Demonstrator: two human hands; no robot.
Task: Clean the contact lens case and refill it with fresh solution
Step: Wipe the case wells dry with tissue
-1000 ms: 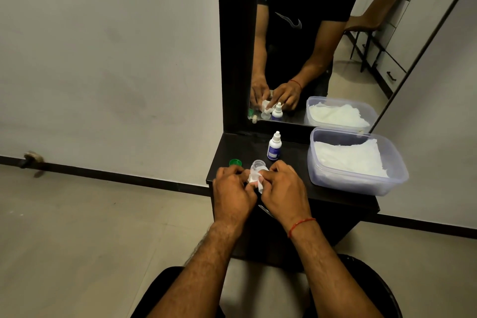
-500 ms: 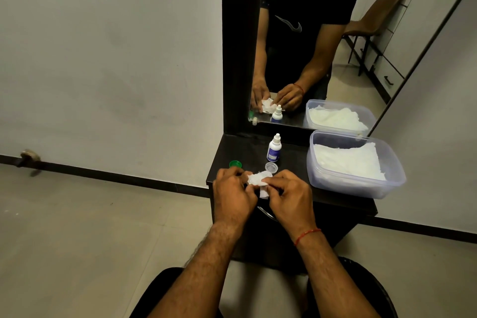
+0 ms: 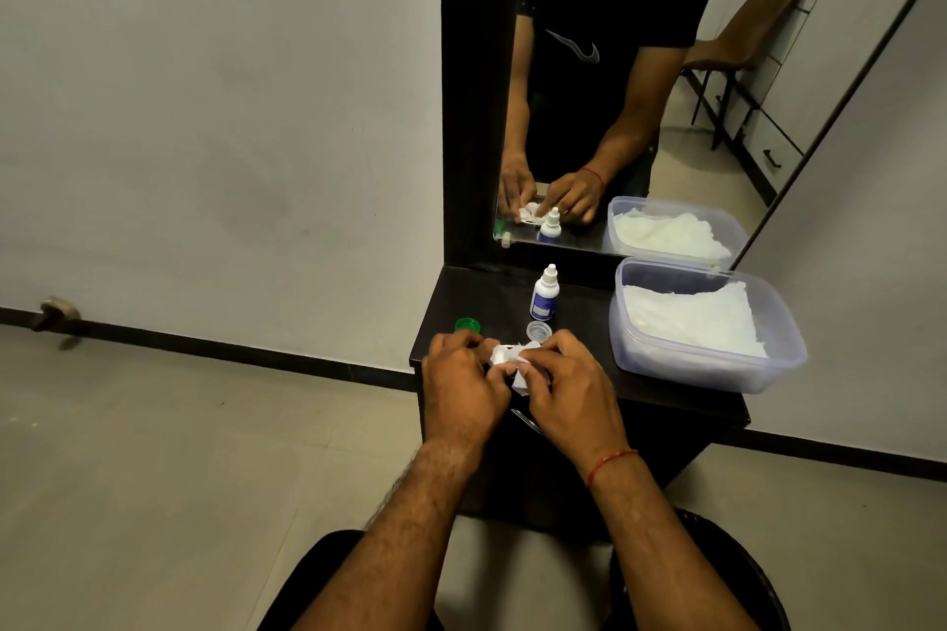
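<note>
My left hand (image 3: 461,382) and my right hand (image 3: 569,387) meet over the front of the dark shelf (image 3: 492,297). Between their fingers is a crumpled white tissue (image 3: 515,364), pinched by both. The contact lens case is hidden under the tissue and fingers, so I cannot tell how it is held. A clear round cap (image 3: 538,329) lies on the shelf just beyond my right fingers. A green cap (image 3: 467,324) sits by my left knuckles. The small white solution bottle (image 3: 544,295) with a blue label stands upright behind them.
A clear plastic tub (image 3: 717,374) holding white tissues stands on the shelf's right side. A mirror (image 3: 615,92) rises behind the shelf and reflects my hands. The shelf's front edge is right under my wrists, with tiled floor below.
The tissue now covers what my fingers hold. The clear round cap, earlier up between my hands, lies on the shelf beyond them. Both hands sit slightly lower.
</note>
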